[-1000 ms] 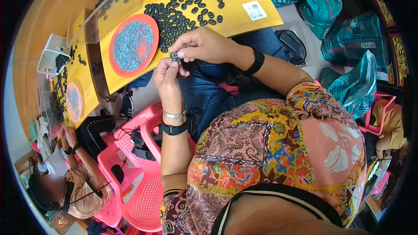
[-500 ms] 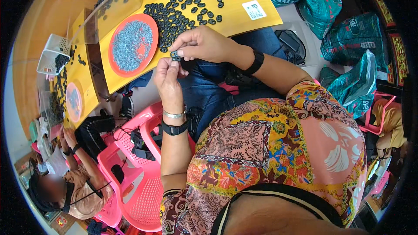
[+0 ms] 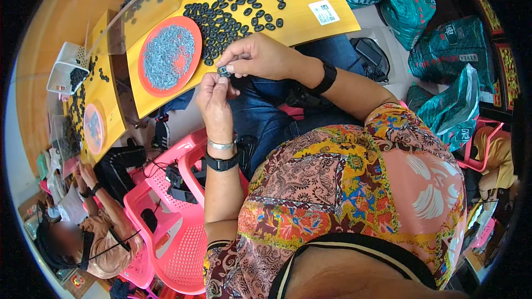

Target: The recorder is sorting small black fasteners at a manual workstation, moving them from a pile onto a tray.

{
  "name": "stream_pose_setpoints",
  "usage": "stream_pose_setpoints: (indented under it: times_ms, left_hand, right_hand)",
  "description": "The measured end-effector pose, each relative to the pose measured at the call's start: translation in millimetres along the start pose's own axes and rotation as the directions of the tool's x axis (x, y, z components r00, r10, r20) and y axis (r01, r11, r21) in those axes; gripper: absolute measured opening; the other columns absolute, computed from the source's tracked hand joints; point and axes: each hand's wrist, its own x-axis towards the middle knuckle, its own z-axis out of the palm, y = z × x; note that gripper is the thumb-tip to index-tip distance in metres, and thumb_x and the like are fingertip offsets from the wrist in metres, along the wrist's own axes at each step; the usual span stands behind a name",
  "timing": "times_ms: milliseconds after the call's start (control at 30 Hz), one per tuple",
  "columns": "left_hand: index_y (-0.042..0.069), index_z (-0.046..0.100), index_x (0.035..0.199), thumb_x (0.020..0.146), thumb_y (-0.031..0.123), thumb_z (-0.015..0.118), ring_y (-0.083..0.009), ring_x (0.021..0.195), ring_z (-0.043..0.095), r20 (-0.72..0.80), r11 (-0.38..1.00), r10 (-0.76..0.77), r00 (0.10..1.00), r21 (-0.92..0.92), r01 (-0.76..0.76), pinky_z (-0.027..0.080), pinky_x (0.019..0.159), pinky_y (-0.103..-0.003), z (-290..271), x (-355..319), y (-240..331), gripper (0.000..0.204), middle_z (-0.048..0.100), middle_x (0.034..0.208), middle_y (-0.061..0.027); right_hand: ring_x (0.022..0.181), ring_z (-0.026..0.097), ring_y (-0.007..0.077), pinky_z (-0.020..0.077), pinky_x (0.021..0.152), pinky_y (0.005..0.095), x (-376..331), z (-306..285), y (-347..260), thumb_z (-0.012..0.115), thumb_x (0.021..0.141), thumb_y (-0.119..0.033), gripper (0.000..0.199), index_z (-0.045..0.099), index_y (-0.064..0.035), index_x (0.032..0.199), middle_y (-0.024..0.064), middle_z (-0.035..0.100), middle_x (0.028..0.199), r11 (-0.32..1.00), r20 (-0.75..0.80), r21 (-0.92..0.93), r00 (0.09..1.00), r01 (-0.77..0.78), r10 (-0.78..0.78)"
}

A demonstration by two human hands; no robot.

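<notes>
Fingertips of the right hand [image 3: 257, 58] and left hand [image 3: 215, 93] pinch one small dark oval piece [image 3: 223, 72], just right of the red plate [image 3: 159, 92]. Thin silvery pieces [image 3: 162, 55] lie in the plate, black ovals [image 3: 221, 29] crowd its right side, a white label [image 3: 324, 12] and green bags [image 3: 407, 8] sit farther right.

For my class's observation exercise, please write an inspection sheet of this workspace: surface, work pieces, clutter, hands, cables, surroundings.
Surface: yellow table, with a white label on it.
Work pieces: black oval pieces, some crowded, some scattered, beside a red plate of small silvery pieces.
Clutter: black items on a pink chair.
Hands: left hand and right hand together hold a small dark piece; its details are too small to tell.
Cables: thin dark cables by the pink chair.
Surroundings: green bags at right; another person at lower left.
</notes>
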Motion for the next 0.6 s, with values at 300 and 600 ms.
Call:
stream_pose_setpoints:
  times_ms: [300,600]
  left_hand:
    - [0.003,0.049,0.080,0.090,0.014,0.045,-0.0094,0.058,0.047,-0.044,0.997,-0.046,0.998,-0.068,0.043,0.043,0.056,-0.023,4,-3,0,0.015,0.049,0.065,-0.0019]
    - [0.004,0.048,0.081,0.090,0.013,0.043,-0.0102,0.059,0.047,-0.032,0.988,-0.101,0.994,-0.122,0.097,0.044,0.058,-0.024,4,-3,6,0.014,0.049,0.067,-0.0029]
  right_hand:
    - [0.078,0.058,0.0060,0.0469,0.070,0.0212,-1,5,0,0.059,0.083,-0.004,0.019,0.061,0.0020,0.101,0.0042,0.064,0.087,0.998,0.021,0.061,1.000,-0.023,0.022]
    - [0.073,0.055,0.0040,0.0459,0.067,0.0186,-2,10,5,0.063,0.080,-0.004,0.024,0.061,0.0021,0.103,0.0012,0.060,0.080,0.999,-0.007,-0.028,1.000,0.017,-0.017]
